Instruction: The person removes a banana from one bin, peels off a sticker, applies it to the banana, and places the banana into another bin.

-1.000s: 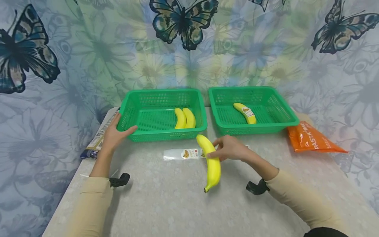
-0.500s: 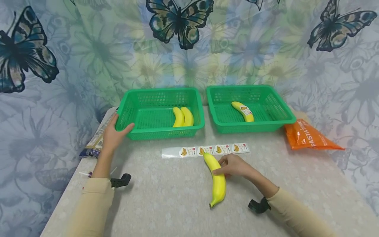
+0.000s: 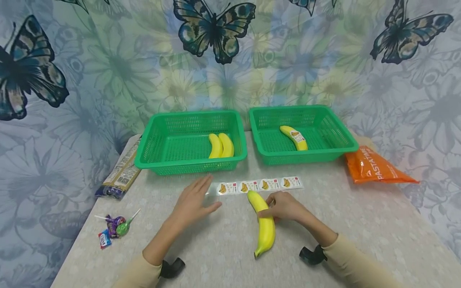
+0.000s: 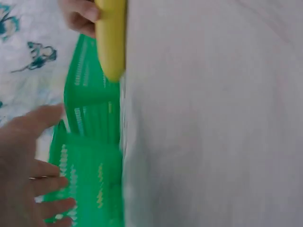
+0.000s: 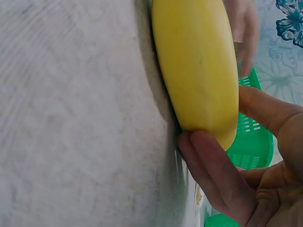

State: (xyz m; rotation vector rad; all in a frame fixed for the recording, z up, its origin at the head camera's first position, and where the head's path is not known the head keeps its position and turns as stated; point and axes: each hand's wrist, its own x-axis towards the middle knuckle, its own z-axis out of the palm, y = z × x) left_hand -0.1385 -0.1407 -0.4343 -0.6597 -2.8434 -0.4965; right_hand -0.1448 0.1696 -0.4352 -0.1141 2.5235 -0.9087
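My right hand (image 3: pixel 282 207) grips a yellow banana (image 3: pixel 265 228) by its side, thumb on one side and fingers on the other, low over the table. In the right wrist view the banana (image 5: pixel 199 71) fills the top middle, between thumb and fingers. My left hand (image 3: pixel 192 202) holds nothing; its fingers are extended just left of a strip of banana stickers (image 3: pixel 259 185). The left wrist view shows this left hand (image 4: pixel 28 165) with fingers spread. The strip's left end is partly behind the left hand.
Two bananas (image 3: pixel 221 146) lie in the left green basket (image 3: pixel 144 165); one stickered banana (image 3: pixel 293 137) lies in the right green basket (image 3: pixel 309 158). An orange bag (image 3: pixel 376 168) is at right. Lollipops (image 3: pixel 117 227) and a long packet (image 3: pixel 120 174) are at left.
My right hand has lowered the banana toward me, uncovering the sticker strip. My left hand has let go of the left basket and moved right toward the strip, uncovering the lollipops.
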